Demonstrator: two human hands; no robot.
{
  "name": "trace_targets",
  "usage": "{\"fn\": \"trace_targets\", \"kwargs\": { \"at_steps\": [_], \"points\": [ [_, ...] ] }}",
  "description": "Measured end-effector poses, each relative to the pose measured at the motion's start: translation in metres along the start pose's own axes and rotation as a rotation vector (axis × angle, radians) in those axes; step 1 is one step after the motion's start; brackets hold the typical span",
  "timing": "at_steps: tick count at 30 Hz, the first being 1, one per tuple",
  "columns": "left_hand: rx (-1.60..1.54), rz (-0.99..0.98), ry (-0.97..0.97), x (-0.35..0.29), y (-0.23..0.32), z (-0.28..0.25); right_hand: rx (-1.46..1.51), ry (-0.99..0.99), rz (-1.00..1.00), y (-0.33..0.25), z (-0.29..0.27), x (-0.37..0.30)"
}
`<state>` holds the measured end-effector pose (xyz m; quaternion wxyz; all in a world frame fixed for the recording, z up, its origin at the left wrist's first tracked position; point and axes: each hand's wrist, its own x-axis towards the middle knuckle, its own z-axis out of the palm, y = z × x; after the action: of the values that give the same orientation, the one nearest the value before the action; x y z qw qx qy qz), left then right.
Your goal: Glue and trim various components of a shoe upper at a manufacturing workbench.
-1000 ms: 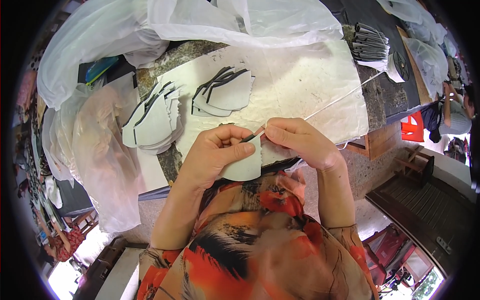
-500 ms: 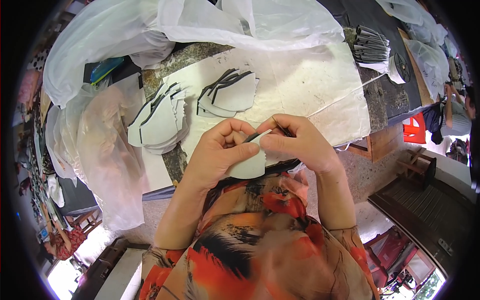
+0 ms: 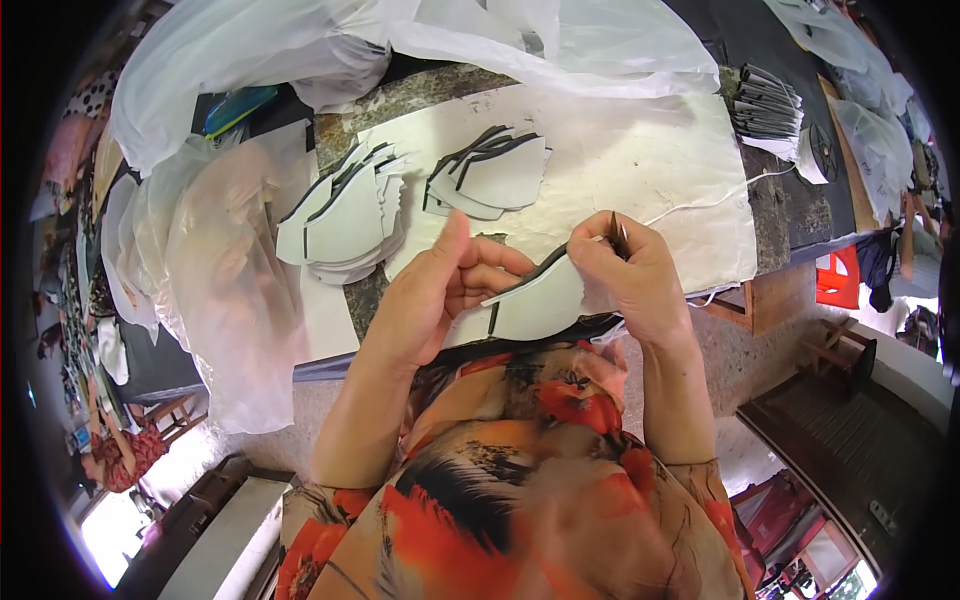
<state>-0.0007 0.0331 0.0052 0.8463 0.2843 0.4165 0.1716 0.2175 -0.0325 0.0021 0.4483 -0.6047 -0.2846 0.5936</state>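
A white curved piece of sheet material (image 3: 540, 302) with a black strip along its upper edge hangs between my hands, near the table's front edge. My left hand (image 3: 420, 290) has its thumb raised and its bent fingers around the piece's left part; the fingertips are partly hidden. At the piece's upper right corner, my right hand (image 3: 640, 272) pinches it between thumb and finger. A small dark pointed tool (image 3: 617, 236) also sits in that hand, its tip upward. Beyond them lie two fanned stacks of similar black-edged pieces, one larger (image 3: 345, 225) and one smaller (image 3: 500, 178).
A white sheet (image 3: 660, 170) covers the worktop. Translucent plastic bags (image 3: 230, 280) drape over the left and far sides. At the far right stand a bundle of dark-edged pieces (image 3: 768, 108) and a spool (image 3: 818, 150) with white cord. A red stool (image 3: 838, 280) stands beyond the table.
The piece has been turned and spread wider, showing more of its face. My left thumb has lifted off it, and my right hand has shifted right to its corner. The view has shifted slightly.
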Motion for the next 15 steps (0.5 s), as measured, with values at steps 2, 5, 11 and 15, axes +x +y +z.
{"fn": "trace_targets", "kwargs": {
  "at_steps": [2, 5, 11, 15],
  "points": [
    [0.127, 0.093, 0.032, -0.003, -0.003, 0.008, 0.016, 0.04, -0.024, 0.0, 0.002, -0.001],
    [0.314, 0.109, 0.035, -0.002, -0.009, -0.004, 0.021, 0.045, 0.008, -0.003, 0.006, -0.005],
    [0.21, 0.147, 0.007, -0.005, -0.008, -0.008, -0.004, 0.013, -0.015, 0.008, -0.005, -0.008],
    [-0.171, 0.21, 0.052, -0.007, -0.03, 0.005, 0.127, 0.184, -0.083, 0.014, 0.009, -0.014]
  ]
}}
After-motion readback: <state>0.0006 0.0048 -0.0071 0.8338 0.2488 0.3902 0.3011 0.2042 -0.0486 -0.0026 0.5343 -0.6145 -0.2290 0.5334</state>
